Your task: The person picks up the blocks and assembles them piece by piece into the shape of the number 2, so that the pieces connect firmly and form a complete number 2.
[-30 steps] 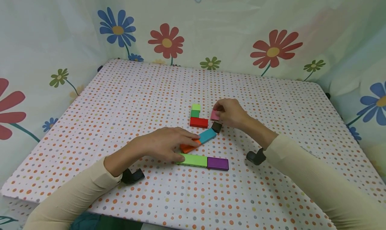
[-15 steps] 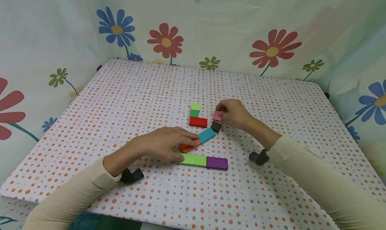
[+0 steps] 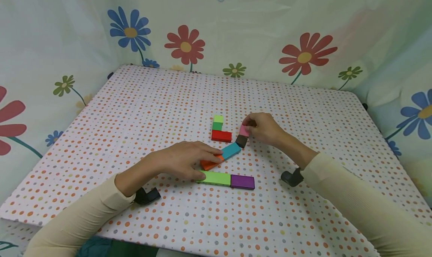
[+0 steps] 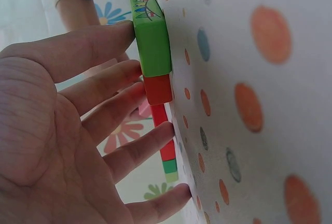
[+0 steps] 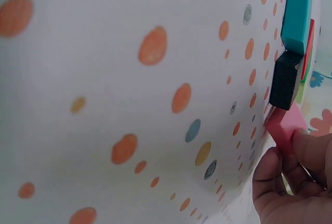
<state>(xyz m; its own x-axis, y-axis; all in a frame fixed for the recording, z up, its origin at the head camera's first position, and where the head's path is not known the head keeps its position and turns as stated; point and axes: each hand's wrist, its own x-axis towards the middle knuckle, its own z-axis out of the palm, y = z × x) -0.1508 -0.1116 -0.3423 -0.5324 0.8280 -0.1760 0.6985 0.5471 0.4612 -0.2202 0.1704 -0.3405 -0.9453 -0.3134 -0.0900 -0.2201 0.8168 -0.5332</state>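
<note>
A person's right hand (image 3: pixel 264 127) pinches a pink block (image 3: pixel 243 131) between thumb and fingers, holding it on the dotted tablecloth (image 3: pixel 303 111) right against a black block (image 3: pixel 241 141). The left hand (image 3: pixel 183 160) is spread and relaxed, grasping nothing; its fingers rest on an orange block (image 3: pixel 208 165) and its thumb touches the left end of a long lime block (image 3: pixel 217 178). The orange block meets a blue block (image 3: pixel 231 151) end to end in a slanting row, whose far end touches the black block. Nearer the person, the lime block adjoins a purple block (image 3: pixel 242 182). Beyond the slanting row, a red block (image 3: pixel 221 136), a dark green block (image 3: pixel 217 126) and a small yellow-green block (image 3: pixel 218 118) form an L.
</note>
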